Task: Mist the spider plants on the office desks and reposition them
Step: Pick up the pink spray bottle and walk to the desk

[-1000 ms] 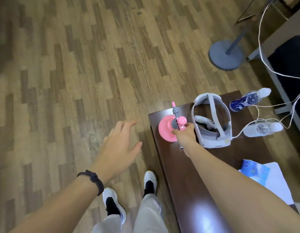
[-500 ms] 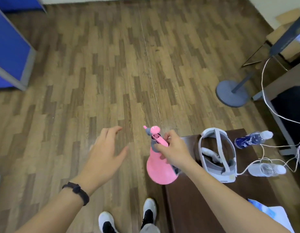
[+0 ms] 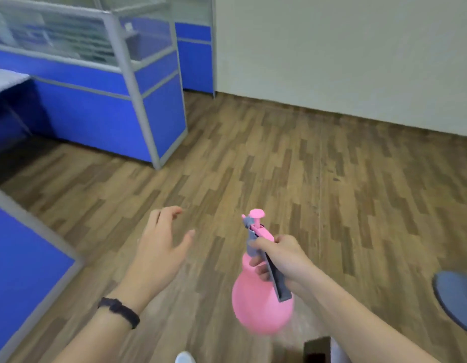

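Now, in the head view, the right hand [image 3: 284, 260] is wrapped around the grey handle of the pink spray bottle [image 3: 262, 305], carrying it upright in the air above the wooden floor [image 3: 332, 179]. Its fingers are closed on the neck. To its left the left hand [image 3: 160, 247] hovers empty, fingers spread, a black wristband [image 3: 119, 311] on its wrist. Blue office partitions [image 3: 159, 111] stand beyond.
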